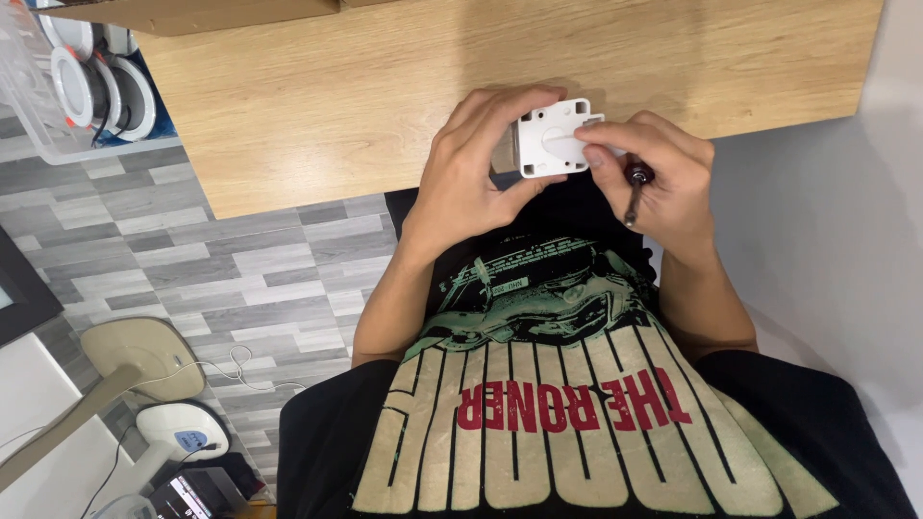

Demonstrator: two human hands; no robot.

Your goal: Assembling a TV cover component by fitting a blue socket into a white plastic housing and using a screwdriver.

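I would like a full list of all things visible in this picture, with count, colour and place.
Square plastic part: one, white, held over the table edge.
Screwdriver: one, dark handle, metal shaft, in the right hand.
Table: one, light wood, top.
Cardboard box: one, brown, top left on table.
Clear bin: one, holding white round fittings, top left.
Floor: grey planks, left.
Fan base: one, beige, lower left.
Shirt: one, black, printed, bottom.
Left hand: grips the part.
Right hand: pinches the part, holds the screwdriver.
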